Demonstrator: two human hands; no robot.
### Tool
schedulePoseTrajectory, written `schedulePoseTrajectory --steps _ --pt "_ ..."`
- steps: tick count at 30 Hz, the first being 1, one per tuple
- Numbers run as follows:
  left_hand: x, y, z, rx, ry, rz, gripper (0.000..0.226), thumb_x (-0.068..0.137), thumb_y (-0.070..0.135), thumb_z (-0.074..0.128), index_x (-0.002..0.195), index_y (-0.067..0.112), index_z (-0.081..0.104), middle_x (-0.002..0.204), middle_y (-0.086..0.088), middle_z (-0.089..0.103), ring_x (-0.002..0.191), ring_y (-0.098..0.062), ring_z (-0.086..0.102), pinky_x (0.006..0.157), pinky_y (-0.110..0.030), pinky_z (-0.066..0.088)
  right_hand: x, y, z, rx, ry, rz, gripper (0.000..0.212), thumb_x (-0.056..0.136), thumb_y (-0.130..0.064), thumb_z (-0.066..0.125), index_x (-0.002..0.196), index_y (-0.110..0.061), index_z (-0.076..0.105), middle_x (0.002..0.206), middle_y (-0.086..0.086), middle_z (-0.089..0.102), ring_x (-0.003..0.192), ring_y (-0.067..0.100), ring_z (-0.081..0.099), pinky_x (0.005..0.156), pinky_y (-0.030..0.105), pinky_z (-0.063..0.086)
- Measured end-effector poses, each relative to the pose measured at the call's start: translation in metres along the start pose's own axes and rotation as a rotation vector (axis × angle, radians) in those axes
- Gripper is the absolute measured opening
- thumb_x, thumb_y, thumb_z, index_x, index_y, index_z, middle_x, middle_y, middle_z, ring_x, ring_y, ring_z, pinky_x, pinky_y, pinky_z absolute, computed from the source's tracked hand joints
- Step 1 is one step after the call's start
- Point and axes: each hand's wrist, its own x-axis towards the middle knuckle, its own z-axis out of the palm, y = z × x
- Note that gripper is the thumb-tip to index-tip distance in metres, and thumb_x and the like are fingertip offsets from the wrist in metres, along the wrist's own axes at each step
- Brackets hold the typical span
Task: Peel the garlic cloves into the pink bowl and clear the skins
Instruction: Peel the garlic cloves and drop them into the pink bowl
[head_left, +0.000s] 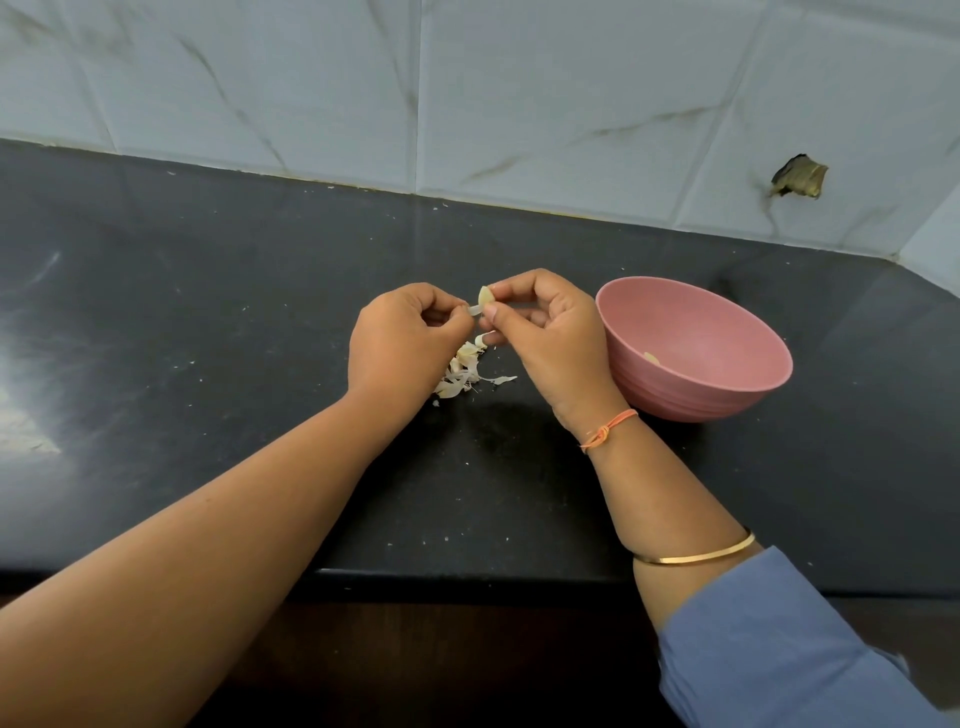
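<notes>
My right hand (550, 338) pinches a pale garlic clove (485, 296) between thumb and forefinger, held above the black counter. My left hand (402, 340) pinches a strip of white skin (474, 310) that still hangs from the clove. Below the hands lies a small heap of garlic skins (462, 374) on the counter, partly hidden by my left hand. The pink bowl (727, 374) stands just right of my right hand, with one peeled clove (651, 357) showing inside it.
The black stone counter (208, 338) runs from the tiled wall (467, 93) at the back to its front edge near my forearms. A dark broken hole (799, 176) marks the wall tile at the right. Small white specks dot the counter.
</notes>
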Motion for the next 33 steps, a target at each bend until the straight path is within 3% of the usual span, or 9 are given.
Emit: schedulePoseTrajectory --steps 5,12,16,22,26,33 --pt "0.000 0.000 0.001 0.026 -0.002 -0.027 0.010 0.087 0.024 0.060 0.079 0.025 0.067 0.065 0.013 0.062 0.054 -0.004 0.054 0.054 -0.020 0.043 -0.001 -0.004 0.000 0.075 0.011 0.031 0.015 0.086 0.003 0.060 0.082 -0.011 0.061 0.075 0.002 0.063 0.060 0.005 0.060 0.058 0.020 0.053" --pt "0.001 -0.001 -0.001 0.039 0.016 -0.072 0.015 0.086 0.029 0.057 0.078 0.022 0.067 0.062 0.010 0.061 0.052 -0.005 0.051 0.053 -0.022 0.041 0.000 -0.005 -0.001 0.230 0.029 0.079 0.008 0.090 0.002 0.056 0.088 -0.005 0.060 0.080 0.009 0.062 0.062 0.012 0.061 0.059 0.023 0.053" --pt "0.000 0.000 -0.001 -0.012 0.038 -0.022 0.029 0.088 0.043 0.059 0.070 0.022 0.065 0.056 0.007 0.057 0.049 -0.005 0.050 0.052 -0.022 0.043 0.000 -0.002 0.000 0.129 0.010 0.070 0.012 0.090 0.001 0.056 0.087 -0.009 0.060 0.082 0.005 0.062 0.072 0.016 0.066 0.064 0.026 0.057" --pt "0.001 -0.002 0.001 -0.072 0.010 0.039 0.007 0.085 0.023 0.067 0.088 0.029 0.064 0.080 0.016 0.065 0.072 0.004 0.059 0.063 -0.008 0.044 0.002 0.003 0.000 0.044 0.011 0.051 0.010 0.088 0.004 0.057 0.090 -0.004 0.062 0.081 0.001 0.063 0.073 0.011 0.066 0.066 0.024 0.058" --pt "-0.003 0.003 0.000 -0.108 -0.031 0.078 0.008 0.087 0.021 0.062 0.085 0.026 0.068 0.073 0.017 0.064 0.069 0.012 0.057 0.059 -0.001 0.040 0.003 0.006 0.000 0.027 0.021 0.050 0.010 0.087 0.003 0.060 0.092 -0.003 0.065 0.083 0.002 0.066 0.075 0.012 0.066 0.068 0.025 0.058" --pt "-0.003 0.002 0.000 -0.135 -0.038 0.110 0.014 0.088 0.023 0.062 0.079 0.029 0.070 0.067 0.016 0.065 0.064 0.007 0.058 0.059 -0.008 0.045 0.006 0.015 -0.001 -0.126 0.060 -0.023 0.020 0.089 -0.001 0.059 0.106 -0.005 0.069 0.097 0.011 0.069 0.080 0.016 0.069 0.074 0.030 0.058"
